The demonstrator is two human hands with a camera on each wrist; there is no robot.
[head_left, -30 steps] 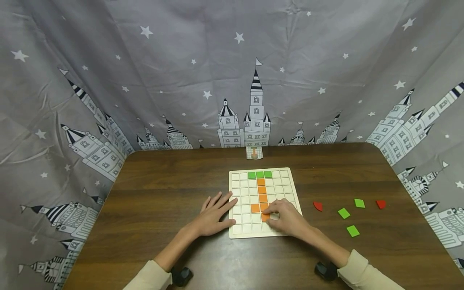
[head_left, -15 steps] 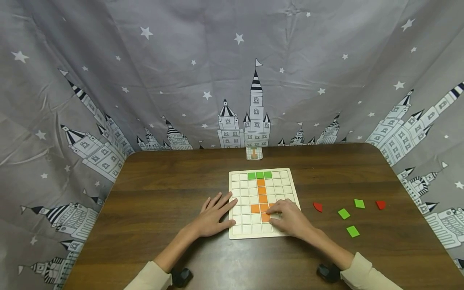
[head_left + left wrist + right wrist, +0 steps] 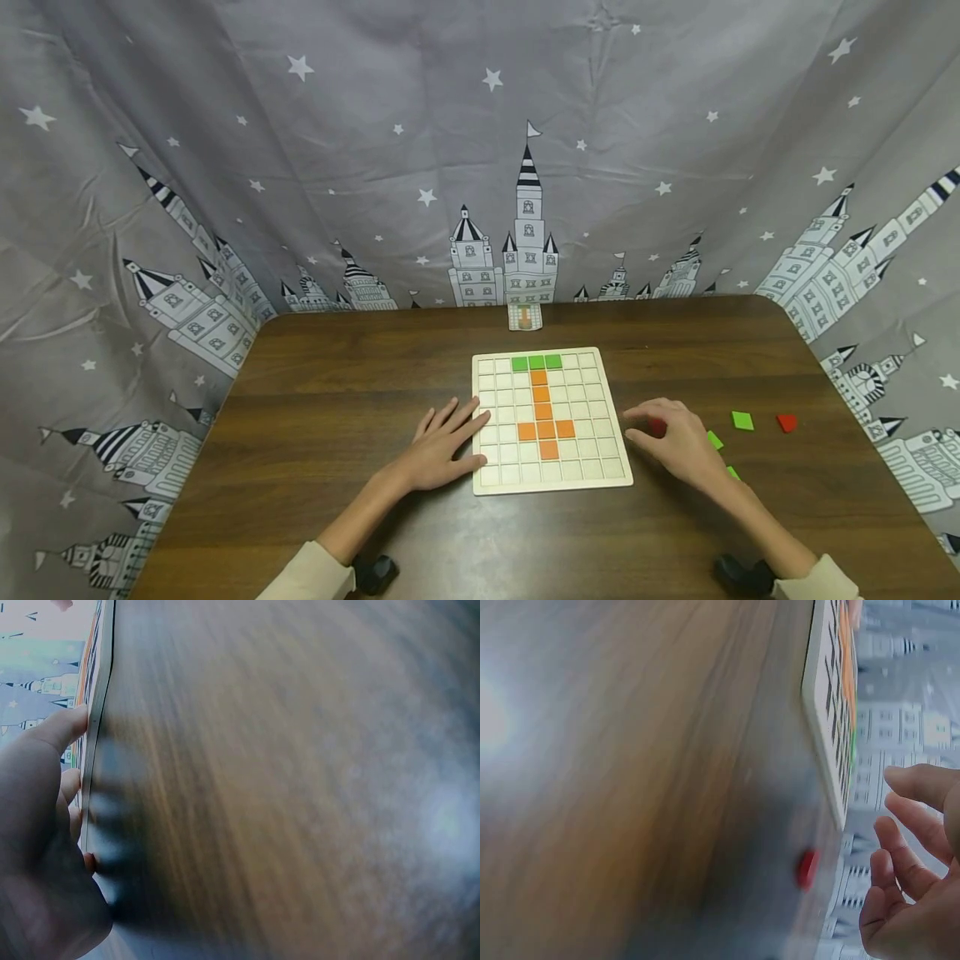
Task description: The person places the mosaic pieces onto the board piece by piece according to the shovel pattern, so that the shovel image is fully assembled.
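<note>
A cream grid board (image 3: 592, 471) lies on the brown table. Orange square tiles (image 3: 542, 411) form a cross on it, under a row of green tiles (image 3: 536, 362) at the top. My left hand (image 3: 438, 450) is spread at the board's left edge, fingertips and thumb on its rim. Right of the board, my right hand (image 3: 682, 442) hovers with thumb and fingers apart, nothing between them. A red quarter-round piece (image 3: 657, 427) shows partly behind its fingers. In the right wrist view that red piece (image 3: 807, 869) lies on the table, apart from the fingers (image 3: 911, 862).
Several loose pieces lie at the right: a green square (image 3: 742, 421), a red piece (image 3: 787, 423), and green squares partly hidden by the right hand. A small pattern card (image 3: 525, 317) stands at the table's back edge, before a grey castle-print curtain (image 3: 405, 183).
My right hand has let go of the orange tile at the cross's right arm and moved right, off the board, to above the red piece. The left hand stays put.
</note>
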